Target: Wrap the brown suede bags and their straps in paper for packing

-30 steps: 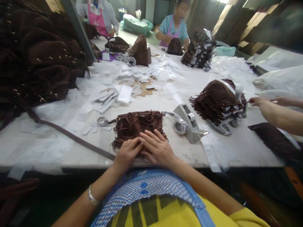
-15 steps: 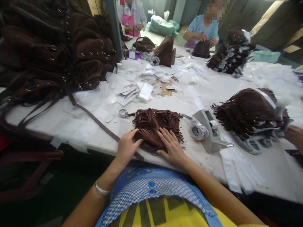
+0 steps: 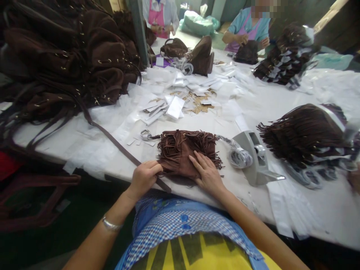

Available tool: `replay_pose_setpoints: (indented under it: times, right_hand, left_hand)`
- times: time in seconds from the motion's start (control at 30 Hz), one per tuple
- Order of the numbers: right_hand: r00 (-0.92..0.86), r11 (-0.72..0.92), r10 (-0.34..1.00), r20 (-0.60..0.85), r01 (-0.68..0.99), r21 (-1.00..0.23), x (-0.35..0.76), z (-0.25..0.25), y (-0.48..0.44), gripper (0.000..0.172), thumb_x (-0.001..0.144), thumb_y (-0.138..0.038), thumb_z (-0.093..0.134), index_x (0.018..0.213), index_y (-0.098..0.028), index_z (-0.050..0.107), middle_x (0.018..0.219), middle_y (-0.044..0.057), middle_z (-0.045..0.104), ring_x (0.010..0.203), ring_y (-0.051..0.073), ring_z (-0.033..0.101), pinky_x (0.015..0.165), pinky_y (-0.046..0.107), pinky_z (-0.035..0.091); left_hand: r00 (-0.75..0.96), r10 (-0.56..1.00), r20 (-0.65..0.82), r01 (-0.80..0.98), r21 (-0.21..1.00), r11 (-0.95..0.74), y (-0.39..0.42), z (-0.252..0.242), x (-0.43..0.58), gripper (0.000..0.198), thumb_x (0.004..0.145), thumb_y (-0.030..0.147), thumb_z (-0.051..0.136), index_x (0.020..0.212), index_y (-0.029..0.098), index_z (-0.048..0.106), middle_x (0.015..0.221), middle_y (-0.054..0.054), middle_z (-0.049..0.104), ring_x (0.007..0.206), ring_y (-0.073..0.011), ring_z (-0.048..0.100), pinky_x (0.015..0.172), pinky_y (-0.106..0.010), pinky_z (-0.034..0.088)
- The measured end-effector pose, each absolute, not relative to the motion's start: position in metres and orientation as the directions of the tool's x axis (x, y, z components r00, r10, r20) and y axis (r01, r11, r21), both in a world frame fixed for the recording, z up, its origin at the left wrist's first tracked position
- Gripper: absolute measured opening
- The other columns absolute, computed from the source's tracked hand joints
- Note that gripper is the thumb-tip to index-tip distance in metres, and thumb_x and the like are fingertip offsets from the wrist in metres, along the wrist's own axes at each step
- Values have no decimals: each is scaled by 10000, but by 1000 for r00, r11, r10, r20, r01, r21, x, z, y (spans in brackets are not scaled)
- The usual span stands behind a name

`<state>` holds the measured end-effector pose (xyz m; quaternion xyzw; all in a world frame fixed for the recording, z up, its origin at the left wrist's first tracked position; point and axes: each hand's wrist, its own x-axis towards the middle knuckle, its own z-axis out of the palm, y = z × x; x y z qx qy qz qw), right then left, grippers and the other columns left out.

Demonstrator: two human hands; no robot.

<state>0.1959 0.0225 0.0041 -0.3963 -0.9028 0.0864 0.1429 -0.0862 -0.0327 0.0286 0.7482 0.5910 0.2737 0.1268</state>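
A dark brown fringed handbag (image 3: 184,153) lies flat on the table in front of me. My left hand (image 3: 146,174) is closed at its lower left corner, thumb and fingers pinched on the fringe there. Fingers stretched out, my right hand (image 3: 209,174) rests flat on the bag's right front. A brown strap (image 3: 115,143) runs from the left pile down to the table edge, passing by my left hand. Wrapped rolls stick out at both sides of the bag; the right one (image 3: 241,157) touches a grey tape dispenser (image 3: 257,159).
A tall heap of brown bags (image 3: 64,56) stands at the left. Stacked fringed bags (image 3: 306,135) sit at the right, above white strips (image 3: 284,206). White papers (image 3: 176,107) and tan tags (image 3: 201,103) lie beyond. Two people work across the table (image 3: 222,125).
My left hand has gone from spread fingers on the bag's left side to a pinch at its lower left corner. My right hand stays flat on the bag. The view has shifted slightly.
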Motion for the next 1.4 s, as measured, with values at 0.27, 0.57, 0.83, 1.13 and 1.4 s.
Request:
replay_pose_setpoints:
  times: [0.27, 0.57, 0.83, 1.13, 1.4]
  right_hand:
    - [-700, 749, 662, 269, 634, -194, 196, 2, 22, 614, 897, -228, 612, 1468, -362, 430, 1620, 67, 223, 1442, 324, 300, 1155, 533, 286]
    - [-730, 762, 648, 218, 621, -184, 206, 6, 16, 685, 834, -145, 593, 1476, -315, 427, 1574, 19, 341, 1436, 304, 317, 1169, 534, 273]
    - [-665, 693, 720, 198, 678, -244, 197, 9, 9, 695, 805, -146, 571, 1480, -237, 429, 1578, 25, 331, 1443, 308, 294, 1203, 542, 181]
    - [-654, 683, 729, 202, 682, -261, 194, 10, 9, 706, 779, -177, 609, 1464, -231, 452, 1557, 54, 375, 1436, 311, 301, 1201, 546, 180]
    - [-527, 568, 821, 221, 793, -218, 230, 24, 2, 597, 848, -349, 635, 1416, -223, 502, 1467, 99, 500, 1375, 335, 403, 1179, 630, 96]
  left_hand:
    - [88, 935, 344, 830, 494, -259, -36, 39, -60, 409, 823, 88, 598, 1212, 213, 573, 1291, -83, 582, 1241, -249, 503, 1083, -406, 412]
    - [526, 791, 313, 782, 188, -594, -25, 14, -71, 214, 907, 86, 473, 846, 218, 630, 860, -36, 641, 776, -179, 551, 698, -281, 479]
    - [210, 972, 100, 934, 275, -230, -41, 51, -91, 322, 782, 121, 578, 1045, 281, 673, 1021, -2, 678, 855, -189, 663, 651, -278, 519]
    - [63, 870, 489, 837, 449, -313, -31, 120, -19, 260, 915, 179, 505, 1079, 271, 684, 1086, -13, 724, 1016, -216, 672, 957, -384, 532]
    - [402, 876, 266, 865, 202, -459, 2, 10, 14, 513, 965, 303, 485, 1450, 140, 440, 1520, -167, 418, 1424, -332, 354, 1132, -550, 339]
